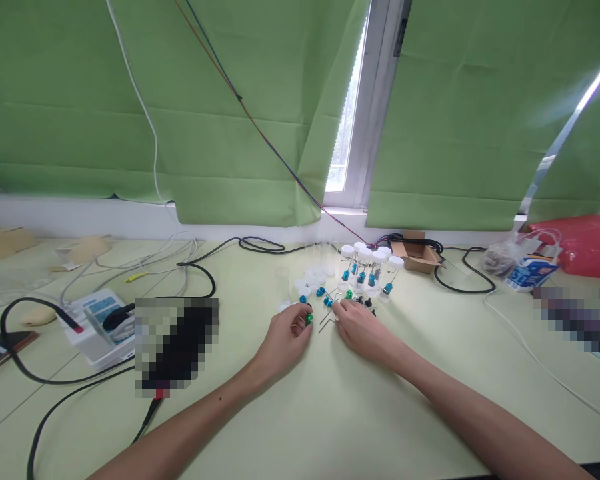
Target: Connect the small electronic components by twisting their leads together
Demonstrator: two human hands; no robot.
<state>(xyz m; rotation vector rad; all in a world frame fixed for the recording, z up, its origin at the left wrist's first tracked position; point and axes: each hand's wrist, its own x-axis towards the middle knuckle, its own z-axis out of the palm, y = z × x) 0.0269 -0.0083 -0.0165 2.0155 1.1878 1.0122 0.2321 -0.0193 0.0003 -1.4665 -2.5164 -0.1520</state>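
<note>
My left hand (289, 335) is closed, thumb and fingers pinched on a small green and black part (309, 318). To its right, my right hand (359, 328) rests low over the table with its fingers curled down; what they grip is hidden. Thin bent metal rods (326, 324) lie between the hands, close to the right fingertips. Small blue parts (321, 292) and a green one (349, 294) lie just beyond, with black parts (368, 303) beside the right hand. Behind them stand several clear tubes with white caps (379, 257), with blue pieces and rods inside.
Uncapped clear tubes (282, 283) and loose white caps (311, 277) stand behind my left hand. An open cardboard box (416, 255) sits by the wall. Black cables (263, 248), a white power strip (97, 327) and a blurred-out dark object (177, 347) are at left.
</note>
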